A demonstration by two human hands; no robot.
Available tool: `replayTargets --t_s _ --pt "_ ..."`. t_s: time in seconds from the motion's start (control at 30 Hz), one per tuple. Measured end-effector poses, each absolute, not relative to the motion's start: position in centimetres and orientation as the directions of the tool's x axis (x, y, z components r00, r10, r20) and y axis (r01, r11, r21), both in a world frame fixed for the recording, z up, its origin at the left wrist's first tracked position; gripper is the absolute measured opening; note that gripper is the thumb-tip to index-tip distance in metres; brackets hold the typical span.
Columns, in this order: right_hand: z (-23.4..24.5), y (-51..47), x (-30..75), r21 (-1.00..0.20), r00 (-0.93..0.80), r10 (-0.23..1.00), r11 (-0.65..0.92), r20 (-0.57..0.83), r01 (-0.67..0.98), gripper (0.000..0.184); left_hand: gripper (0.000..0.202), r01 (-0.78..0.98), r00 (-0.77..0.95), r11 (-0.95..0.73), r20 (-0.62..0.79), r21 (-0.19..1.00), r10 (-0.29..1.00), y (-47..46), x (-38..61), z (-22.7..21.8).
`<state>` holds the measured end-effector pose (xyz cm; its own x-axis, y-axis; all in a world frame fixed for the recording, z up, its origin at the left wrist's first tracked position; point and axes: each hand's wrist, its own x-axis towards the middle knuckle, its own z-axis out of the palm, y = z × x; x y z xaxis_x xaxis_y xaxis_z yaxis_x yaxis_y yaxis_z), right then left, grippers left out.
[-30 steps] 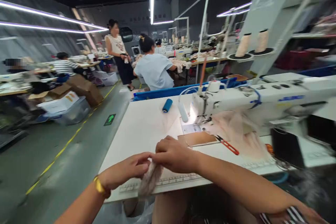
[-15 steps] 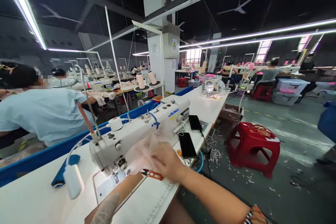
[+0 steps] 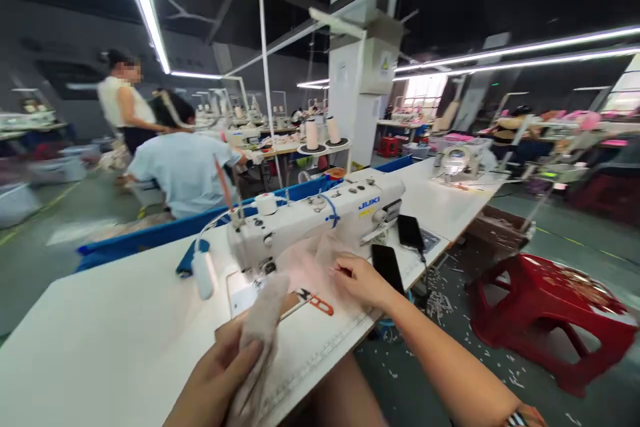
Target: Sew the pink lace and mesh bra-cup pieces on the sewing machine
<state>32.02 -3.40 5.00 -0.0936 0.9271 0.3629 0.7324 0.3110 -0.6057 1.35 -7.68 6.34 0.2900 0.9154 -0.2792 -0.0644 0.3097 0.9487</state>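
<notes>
My left hand (image 3: 225, 363) is closed around a strip of pale beige cloth (image 3: 265, 310) at the front of the white sewing table (image 3: 120, 333). Sheer pale pink fabric (image 3: 305, 263) lies bunched against the front of the white sewing machine (image 3: 320, 213). At its right edge my right hand (image 3: 363, 283) has its fingers curled in, pinching the fabric. Orange-handled thread snips (image 3: 319, 303) lie on the tabletop between my hands. The needle area is partly blurred and sits just beyond the beige cloth.
Two dark phones, one (image 3: 387, 268) nearer and one (image 3: 411, 233) farther, lie right of the machine. A white lamp (image 3: 204, 275) stands at its left. On the floor at right is a red stool (image 3: 555, 313). Beyond the blue cloth trough (image 3: 150, 237) sits a co-worker in light blue (image 3: 183, 170).
The view has swung left, so the machine appears farther right. My left hand has come back toward me, showing the beige cloth in it. My right hand stays at the pink fabric.
</notes>
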Motion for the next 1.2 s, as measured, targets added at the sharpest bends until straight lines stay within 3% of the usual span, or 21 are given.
replayTargets --t_s 0.1,0.2,0.27,0.33,0.4,0.47,0.57,0.63,0.67,0.73,0.8,0.9,1.0,1.03,1.1,1.2 --pt "6.1 -5.5 26.9 -0.693 -0.375 0.892 0.438 0.254 0.573 0.023 0.065 -0.228 0.432 0.370 -0.247 0.901 0.868 -8.2 2.7 7.6" --pt "6.3 -6.8 23.4 -0.892 -0.511 0.845 0.345 0.160 0.291 0.018 0.054 -0.316 0.558 0.457 -0.227 0.831 0.798 -8.9 2.7 7.4" --pt "5.9 -7.0 21.9 -0.983 -0.484 0.867 0.169 0.114 0.071 0.020 0.049 -0.310 0.591 0.493 -0.241 0.813 0.770 -9.5 2.0 6.9" --pt "5.1 -6.8 20.9 -0.992 -0.410 0.907 0.048 0.093 -0.120 0.029 0.047 -0.273 0.574 0.467 -0.248 0.841 0.781 -10.0 0.7 6.4" --pt "4.4 -6.5 20.4 -0.967 -0.339 0.936 0.003 0.093 -0.255 0.036 0.042 -0.157 0.515 0.353 -0.229 0.922 0.826 -10.4 -0.7 6.2" --pt "4.3 -6.7 20.2 -0.934 -0.291 0.953 -0.020 0.091 -0.358 0.036 0.032 0.078 0.423 0.150 -0.169 0.986 0.890 -10.7 -2.0 6.2" --pt "5.4 -8.4 19.8 -0.949 -0.338 0.933 0.007 0.119 -0.314 0.034 0.022 0.452 0.266 -0.116 -0.010 0.885 0.964 -11.1 -3.0 6.2" --pt "6.6 -10.5 19.4 -0.982 -0.540 0.822 0.182 0.181 -0.053 0.037 0.021 0.569 0.153 -0.122 0.040 0.813 0.987 -11.3 -3.2 6.2" --pt "7.1 -11.5 19.2 -0.939 -0.663 0.724 0.330 0.188 0.095 0.033 0.021 0.581 0.092 -0.088 0.042 0.809 0.995 -11.3 -3.3 6.3" --pt "7.6 -13.0 18.8 -0.803 -0.791 0.590 0.545 0.164 0.241 0.031 0.022 0.527 -0.024 -0.023 0.042 0.849 0.999 -11.4 -3.4 6.3" --pt "7.0 -13.3 18.8 -0.773 -0.803 0.588 0.554 0.100 0.309 0.035 0.026 0.371 -0.078 -0.004 0.036 0.929 0.996 -11.7 -3.5 6.4" --pt "4.9 -11.5 19.2 -0.859 -0.694 0.720 0.363 0.013 0.361 0.040 0.035 -0.026 0.031 0.077 -0.076 0.997 0.997 -12.9 -3.6 6.5" --pt "3.0 -9.0 18.8 -0.861 -0.443 0.883 0.341 0.157 0.376 0.034 0.035 -0.231 0.243 0.187 -0.130 0.955 0.961 -14.7 -3.0 6.5" --pt "2.6 -8.4 18.3 -0.894 -0.332 0.922 0.310 0.199 0.325 0.036 0.032 -0.241 0.296 0.197 -0.122 0.950 0.947 -15.2 -2.6 6.6" --pt "2.4 -8.1 16.7 -0.986 -0.141 0.977 0.164 0.158 0.030 0.051 0.029 -0.284 0.332 0.214 -0.113 0.935 0.937 -15.9 -2.0 6.5" --pt "2.5 -9.1 14.1 -0.895 -0.169 0.985 -0.034 0.046 -0.445 0.064 0.035 -0.477 0.221 0.251 -0.162 0.842 0.962 -15.8 -1.8 6.1"
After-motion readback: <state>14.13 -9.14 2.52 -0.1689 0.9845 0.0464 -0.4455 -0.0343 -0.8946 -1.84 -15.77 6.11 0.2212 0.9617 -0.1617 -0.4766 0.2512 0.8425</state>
